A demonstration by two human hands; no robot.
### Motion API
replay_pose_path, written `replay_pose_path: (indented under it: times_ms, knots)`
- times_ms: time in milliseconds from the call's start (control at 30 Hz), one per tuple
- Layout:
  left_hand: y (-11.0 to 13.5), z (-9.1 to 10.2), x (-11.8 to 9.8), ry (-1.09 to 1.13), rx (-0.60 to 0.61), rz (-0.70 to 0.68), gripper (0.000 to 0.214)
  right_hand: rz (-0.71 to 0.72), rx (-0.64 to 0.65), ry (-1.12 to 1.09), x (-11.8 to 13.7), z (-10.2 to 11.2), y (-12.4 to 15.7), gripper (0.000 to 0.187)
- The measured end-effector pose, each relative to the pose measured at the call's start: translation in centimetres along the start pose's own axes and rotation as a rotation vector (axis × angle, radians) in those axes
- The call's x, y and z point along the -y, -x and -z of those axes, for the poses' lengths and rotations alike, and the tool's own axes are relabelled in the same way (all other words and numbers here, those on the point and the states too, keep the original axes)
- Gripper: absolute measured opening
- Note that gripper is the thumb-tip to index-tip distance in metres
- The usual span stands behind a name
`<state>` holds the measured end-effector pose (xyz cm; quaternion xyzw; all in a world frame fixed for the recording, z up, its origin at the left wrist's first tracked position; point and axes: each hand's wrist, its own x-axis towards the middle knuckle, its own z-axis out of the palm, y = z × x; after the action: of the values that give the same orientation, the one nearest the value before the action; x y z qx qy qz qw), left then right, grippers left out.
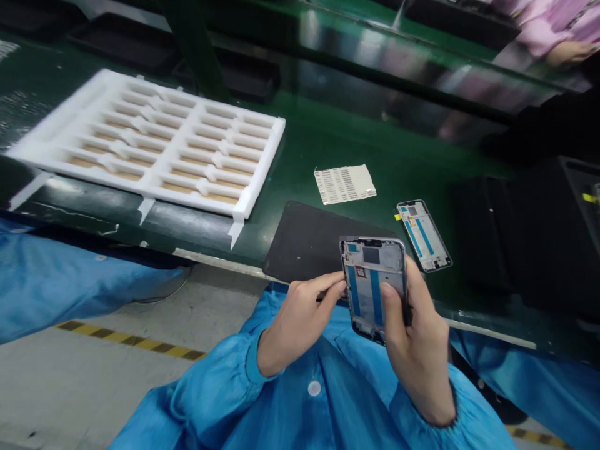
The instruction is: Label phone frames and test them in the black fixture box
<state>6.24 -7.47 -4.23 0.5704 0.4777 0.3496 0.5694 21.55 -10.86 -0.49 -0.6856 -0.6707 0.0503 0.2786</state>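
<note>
My right hand (415, 347) is wrapped around a phone frame (374, 284) with blue strips inside, thumb pressed on its face. It is held upright above my lap in front of the table edge. My left hand (300, 319) has its fingers curled and pinches at the frame's left edge; a thin dark tool may be in its fingers, but I cannot make it out. A second phone frame (424, 235) lies flat on the green table just beyond. A dark mat (304, 240) lies under and behind the held frame.
A white foam tray (150, 147) with slotted rows sits at the left on the green table (300, 150). A barcode label sheet (345, 184) lies near the mat. A black box (539, 231) stands at the right. Another person's pink sleeve (553, 28) shows at the far right.
</note>
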Motion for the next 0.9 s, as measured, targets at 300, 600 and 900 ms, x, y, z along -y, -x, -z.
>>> replay_pose_path:
  times_ms: [300,600,900]
  knots:
    - [-0.6,-0.9,0.9,-0.097,-0.104,-0.05,0.026,0.139,-0.027,0.151,0.3,-0.8,1.0,0.069]
    - [-0.3,-0.4,0.2,-0.119,-0.039,-0.045,0.029,0.243,-0.017,0.221,0.4,-0.8,1.9,0.076]
    - [0.1,0.0,-0.6,-0.069,-0.019,-0.017,0.026,0.203,-0.077,0.179,0.6,-0.3,1.4,0.064]
